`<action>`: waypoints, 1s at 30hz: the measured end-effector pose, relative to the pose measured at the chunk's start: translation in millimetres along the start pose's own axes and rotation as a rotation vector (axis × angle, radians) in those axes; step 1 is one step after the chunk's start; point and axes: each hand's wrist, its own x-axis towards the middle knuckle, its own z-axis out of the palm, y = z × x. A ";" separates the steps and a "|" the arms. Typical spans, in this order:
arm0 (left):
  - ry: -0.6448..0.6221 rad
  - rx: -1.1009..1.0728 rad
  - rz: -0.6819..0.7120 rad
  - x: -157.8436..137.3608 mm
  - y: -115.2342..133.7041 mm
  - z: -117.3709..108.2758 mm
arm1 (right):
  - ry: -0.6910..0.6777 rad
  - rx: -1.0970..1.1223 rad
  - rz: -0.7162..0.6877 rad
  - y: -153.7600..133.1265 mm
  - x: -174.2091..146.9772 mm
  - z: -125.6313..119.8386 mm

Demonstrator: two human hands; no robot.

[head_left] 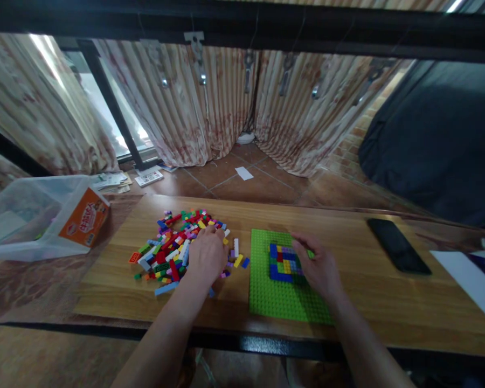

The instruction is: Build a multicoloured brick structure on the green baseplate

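Observation:
My left hand is down in a loose pile of toy building bricks of many colours. Its fingers bend together among the bricks; whatever lies under the fingertips is hidden. On the right, a green baseplate carries a low, flat build of bricks with a blue border and red, yellow and light blue pieces inside. Over the right part of this build hovers my right hand, thumb and fingers loosely curved and apart, no brick visible between them. It covers part of the build.
Both plate and pile lie on a wooden tabletop. A dark phone lies to the right, with white paper beyond it. A clear plastic bin with an orange label stands at the left. Curtains hang behind.

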 end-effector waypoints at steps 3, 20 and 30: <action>0.010 0.006 0.000 -0.1 0.7 2.5 | -0.005 0.022 0.001 -1.2 -0.7 1.2; 0.004 -0.714 0.241 -2.8 32.3 14.6 | -0.056 0.141 -0.116 -24.2 -10.3 9.6; -0.047 -0.883 0.320 -5.9 59.9 28.3 | -0.170 0.039 -0.219 -33.0 -9.4 5.2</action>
